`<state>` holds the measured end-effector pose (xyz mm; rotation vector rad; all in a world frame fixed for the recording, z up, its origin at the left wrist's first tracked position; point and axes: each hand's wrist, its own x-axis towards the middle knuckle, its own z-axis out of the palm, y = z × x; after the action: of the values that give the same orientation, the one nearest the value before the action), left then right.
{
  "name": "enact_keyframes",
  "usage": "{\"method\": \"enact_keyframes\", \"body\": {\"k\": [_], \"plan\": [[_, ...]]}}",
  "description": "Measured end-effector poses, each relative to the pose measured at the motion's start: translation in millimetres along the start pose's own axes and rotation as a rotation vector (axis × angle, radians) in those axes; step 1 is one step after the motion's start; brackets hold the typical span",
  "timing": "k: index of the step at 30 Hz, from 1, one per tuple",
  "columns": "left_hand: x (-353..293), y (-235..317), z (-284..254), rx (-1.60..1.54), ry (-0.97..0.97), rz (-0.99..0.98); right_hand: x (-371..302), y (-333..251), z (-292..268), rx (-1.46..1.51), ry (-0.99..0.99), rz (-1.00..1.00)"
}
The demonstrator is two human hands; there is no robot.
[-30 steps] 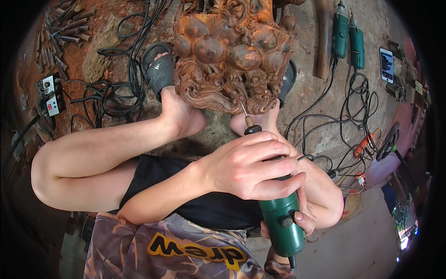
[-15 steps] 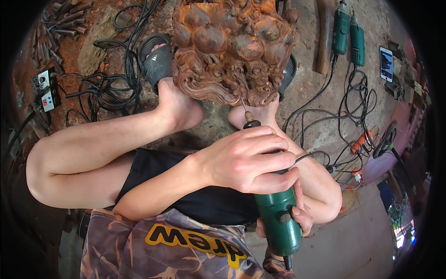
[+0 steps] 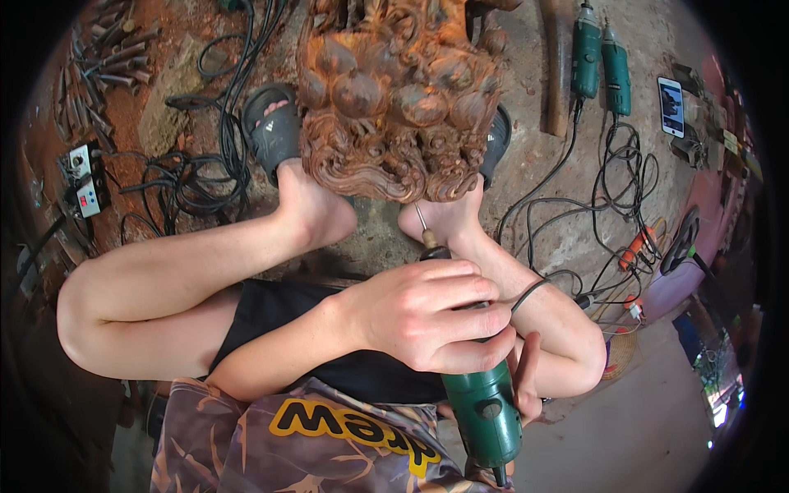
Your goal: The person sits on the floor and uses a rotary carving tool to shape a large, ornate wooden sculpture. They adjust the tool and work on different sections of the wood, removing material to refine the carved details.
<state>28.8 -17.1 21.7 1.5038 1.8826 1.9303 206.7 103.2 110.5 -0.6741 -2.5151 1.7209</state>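
A green electric die grinder [image 3: 483, 415] slants across my lap, its thin metal bit [image 3: 422, 218] pointing away from me. My left hand [image 3: 431, 316] is wrapped over the front part of the tool, fingers closed. At the right side of the green body is my right hand [image 3: 526, 382], fingers bent against the housing and partly hidden behind it. Beyond the bit, between my feet, stands a brown wood carving [image 3: 394, 115] with rounded bulges and curling scrolls. The bit's tip is at the carving's near lower edge; whether it touches cannot be told.
Two more green grinders [image 3: 586, 53] lie at the far right by a wooden rod [image 3: 556, 74], with tangled black cables [image 3: 629, 164] and a phone [image 3: 671, 107] nearby. Left are coiled cables [image 3: 205, 177], a control box [image 3: 84, 181] and a pile of carving bits or sticks [image 3: 107, 62].
The grinder and both hands have moved slightly toward me and left. The bit has drawn back from over the carving's scrolls to its lower edge. My right hand's fingers have shifted on the housing.
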Motion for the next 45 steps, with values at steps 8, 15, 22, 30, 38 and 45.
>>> {"method": "enact_keyframes", "body": {"k": [8,15,22,30,38,45], "plan": [[-1,4,-16,0.105,-0.088,0.038,18,-3,-16,0.061,-0.103,-0.081],[24,26,-34,0.244,-0.135,0.012,30,-16,-13,0.147,-0.119,-0.118],[17,39,-24,0.177,-0.173,0.038,10,-30,-4,0.313,-0.129,-0.265],[40,50,-14,0.125,-0.203,0.036,5,-35,-8,0.244,0.068,-0.345],[71,11,1,-0.113,-0.415,0.285,-4,-33,-12,0.231,0.335,-0.273],[58,-31,23,-0.285,-0.360,0.544,-13,-21,20,0.083,0.465,-0.286]]}}
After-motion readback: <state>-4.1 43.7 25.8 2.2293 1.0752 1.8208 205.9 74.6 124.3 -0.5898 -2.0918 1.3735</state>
